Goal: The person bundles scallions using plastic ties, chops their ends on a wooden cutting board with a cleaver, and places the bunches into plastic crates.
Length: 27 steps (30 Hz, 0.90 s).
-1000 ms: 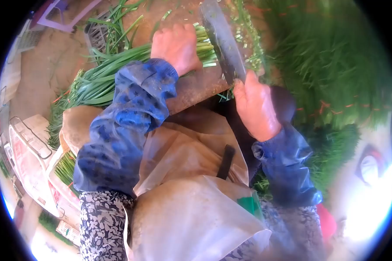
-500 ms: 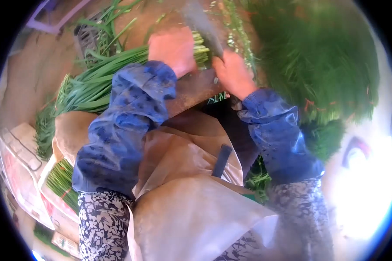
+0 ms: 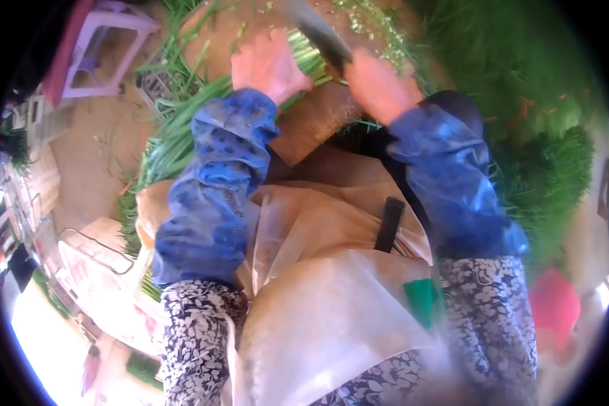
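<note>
A: Hands?
B: Left hand point(image 3: 267, 66) closed over the green stalk bundle point(image 3: 179, 132), pressing near its cut ends. Right hand point(image 3: 384, 84) gripping the knife point(image 3: 318, 30), handle hidden in the fist.
A: Bundle where?
B: On the brown surface point(image 3: 318, 120), leaves trailing left past the left sleeve point(image 3: 213, 189).
A: Changes?
B: Against a second ago, right hand is higher up and nearer the left; blade is blurred, right at the cut ends. Left hand keeps its hold. View has shifted: more of the purple frame point(image 3: 111, 51) shows upper left, and the pink item point(image 3: 555, 304) at right shows larger.
A: Labels, writing?
B: Plain green patch point(image 3: 421, 301) on the pale apron point(image 3: 331, 318); crate point(image 3: 105, 264) at left is too washed out to read.
</note>
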Motion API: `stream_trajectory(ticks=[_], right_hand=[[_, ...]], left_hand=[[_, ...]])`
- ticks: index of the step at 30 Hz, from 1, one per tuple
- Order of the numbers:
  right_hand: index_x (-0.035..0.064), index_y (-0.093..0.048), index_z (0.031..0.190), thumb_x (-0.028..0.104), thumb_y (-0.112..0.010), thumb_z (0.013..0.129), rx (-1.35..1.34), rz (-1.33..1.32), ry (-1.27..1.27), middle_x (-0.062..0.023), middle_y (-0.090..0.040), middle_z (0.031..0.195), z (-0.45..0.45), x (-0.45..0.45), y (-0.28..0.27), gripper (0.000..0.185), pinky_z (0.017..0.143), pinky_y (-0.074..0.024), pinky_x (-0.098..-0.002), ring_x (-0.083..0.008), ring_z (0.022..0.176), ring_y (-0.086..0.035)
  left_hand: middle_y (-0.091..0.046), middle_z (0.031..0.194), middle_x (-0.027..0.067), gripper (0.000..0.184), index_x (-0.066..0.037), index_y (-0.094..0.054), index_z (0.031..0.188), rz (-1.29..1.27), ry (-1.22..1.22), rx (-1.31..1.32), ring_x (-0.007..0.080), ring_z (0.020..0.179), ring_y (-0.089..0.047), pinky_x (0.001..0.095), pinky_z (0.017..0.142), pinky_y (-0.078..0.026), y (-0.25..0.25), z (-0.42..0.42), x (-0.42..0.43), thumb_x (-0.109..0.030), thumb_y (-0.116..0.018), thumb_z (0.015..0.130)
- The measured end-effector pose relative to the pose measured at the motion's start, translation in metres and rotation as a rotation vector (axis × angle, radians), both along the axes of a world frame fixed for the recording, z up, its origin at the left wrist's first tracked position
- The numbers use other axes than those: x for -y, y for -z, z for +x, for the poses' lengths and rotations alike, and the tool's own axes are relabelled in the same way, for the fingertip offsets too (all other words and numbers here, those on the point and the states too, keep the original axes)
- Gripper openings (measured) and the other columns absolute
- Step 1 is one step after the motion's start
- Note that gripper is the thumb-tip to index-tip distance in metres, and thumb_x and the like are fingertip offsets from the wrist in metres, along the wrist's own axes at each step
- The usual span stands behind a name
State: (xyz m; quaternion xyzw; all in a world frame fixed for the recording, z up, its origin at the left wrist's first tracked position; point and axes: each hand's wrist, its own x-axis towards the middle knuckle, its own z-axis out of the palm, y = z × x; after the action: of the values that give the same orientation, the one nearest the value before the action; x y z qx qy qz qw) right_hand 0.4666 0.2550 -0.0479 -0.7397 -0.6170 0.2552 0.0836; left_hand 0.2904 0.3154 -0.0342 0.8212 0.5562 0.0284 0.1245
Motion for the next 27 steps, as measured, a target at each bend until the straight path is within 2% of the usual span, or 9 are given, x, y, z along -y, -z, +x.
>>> stream_trajectory(ticks=[4, 7, 9, 10, 17, 19, 22, 24, 27], right_hand=[[-0.0035, -0.058, 0.099, 0.022, -0.049, 0.09, 0.011, 0.132, 0.145, -0.031, -0.065, 0.091, 0.048, -0.002, 0.007, 0.028, 0.081, -0.049, -0.0532, -0.0482, 0.089, -0.063], [0.0014, -0.055, 0.091, 0.028, -0.048, 0.093, -0.118, 0.289, -0.013, -0.0234, -0.064, 0.08, 0.054, -0.006, 0.0, 0.027, 0.07, -0.0482, -0.0507, -0.045, 0.075, -0.061], [0.0001, -0.055, 0.09, 0.026, -0.05, 0.092, -0.406, 0.057, -0.039, -0.0206, -0.061, 0.076, 0.037, -0.005, -0.013, 0.026, 0.065, -0.0475, -0.0439, -0.0384, 0.069, -0.059], [-0.001, -0.054, 0.091, 0.023, -0.051, 0.091, -0.322, 0.132, -0.141, -0.019, -0.058, 0.073, 0.035, -0.007, -0.008, 0.024, 0.061, -0.0459, -0.0398, -0.033, 0.066, -0.057], [-0.001, -0.058, 0.088, 0.02, -0.052, 0.089, -0.366, 0.146, -0.409, -0.0245, -0.06, 0.076, 0.023, -0.03, 0.033, 0.021, 0.066, -0.0468, -0.0471, -0.0432, 0.072, -0.059], [-0.002, -0.06, 0.09, 0.022, -0.052, 0.088, -0.267, 0.261, -0.291, -0.0267, -0.062, 0.083, 0.0, -0.044, 0.052, 0.025, 0.07, -0.0482, -0.05, -0.0451, 0.08, -0.061], [-0.001, -0.063, 0.097, 0.016, -0.048, 0.086, -0.228, 0.225, -0.265, -0.027, -0.066, 0.09, -0.008, -0.068, 0.052, 0.025, 0.077, -0.0509, -0.0521, -0.0435, 0.087, -0.065], [-0.0018, -0.062, 0.099, 0.016, -0.047, 0.087, -0.152, 0.073, -0.043, -0.0283, -0.066, 0.09, 0.006, -0.058, 0.037, 0.026, 0.079, -0.0506, -0.0515, -0.0429, 0.087, -0.065], [-0.0055, -0.06, 0.096, 0.02, -0.051, 0.088, -0.313, 0.091, 0.073, -0.0316, -0.063, 0.088, 0.017, -0.005, 0.017, 0.028, 0.077, -0.05, -0.0513, -0.0462, 0.087, -0.062]], left_hand=[[-0.063, 0.109, 0.0184, 0.072, -0.001, -0.056, 0.11, -0.064, 0.027, -0.101, 0.0366, 0.101, -0.062, 0.0456, 0.083, -0.051, -0.001, 0.007, 0.004, -0.042, -0.082, 0.057], [-0.063, 0.108, 0.0185, 0.073, -0.001, -0.055, 0.11, -0.088, 0.003, -0.134, 0.0368, 0.101, -0.062, 0.0452, 0.083, -0.051, 0.001, 0.011, -0.003, -0.043, -0.082, 0.056], [-0.063, 0.106, 0.0196, 0.075, -0.001, -0.055, 0.11, -0.058, 0.013, -0.134, 0.0369, 0.098, -0.063, 0.0453, 0.082, -0.051, 0.008, 0.008, 0.0, -0.044, -0.082, 0.055], [-0.064, 0.106, 0.0201, 0.076, -0.001, -0.055, 0.11, -0.065, 0.018, -0.114, 0.0371, 0.097, -0.064, 0.0456, 0.081, -0.052, 0.008, 0.007, -0.001, -0.044, -0.082, 0.054], [-0.065, 0.106, 0.0212, 0.074, -0.003, -0.056, 0.11, -0.185, -0.01, -0.118, 0.0379, 0.094, -0.065, 0.0463, 0.081, -0.052, 0.022, -0.004, -0.006, -0.043, -0.082, 0.054], [-0.065, 0.107, 0.021, 0.074, -0.004, -0.056, 0.111, -0.203, -0.007, -0.137, 0.0374, 0.097, -0.064, 0.046, 0.082, -0.052, 0.02, -0.003, -0.009, -0.044, -0.082, 0.054], [-0.065, 0.107, 0.0207, 0.074, -0.003, -0.056, 0.11, -0.103, 0.022, -0.097, 0.037, 0.099, -0.064, 0.0453, 0.083, -0.052, 0.026, -0.006, -0.005, -0.045, -0.081, 0.054], [-0.065, 0.106, 0.0197, 0.073, -0.003, -0.056, 0.11, -0.07, -0.018, -0.113, 0.0364, 0.098, -0.064, 0.0447, 0.084, -0.052, 0.024, -0.004, -0.002, -0.045, -0.081, 0.055], [-0.065, 0.107, 0.0186, 0.074, -0.003, -0.056, 0.11, -0.103, -0.017, -0.127, 0.0353, 0.098, -0.064, 0.0446, 0.084, -0.052, 0.028, -0.006, -0.006, -0.046, -0.081, 0.055]])
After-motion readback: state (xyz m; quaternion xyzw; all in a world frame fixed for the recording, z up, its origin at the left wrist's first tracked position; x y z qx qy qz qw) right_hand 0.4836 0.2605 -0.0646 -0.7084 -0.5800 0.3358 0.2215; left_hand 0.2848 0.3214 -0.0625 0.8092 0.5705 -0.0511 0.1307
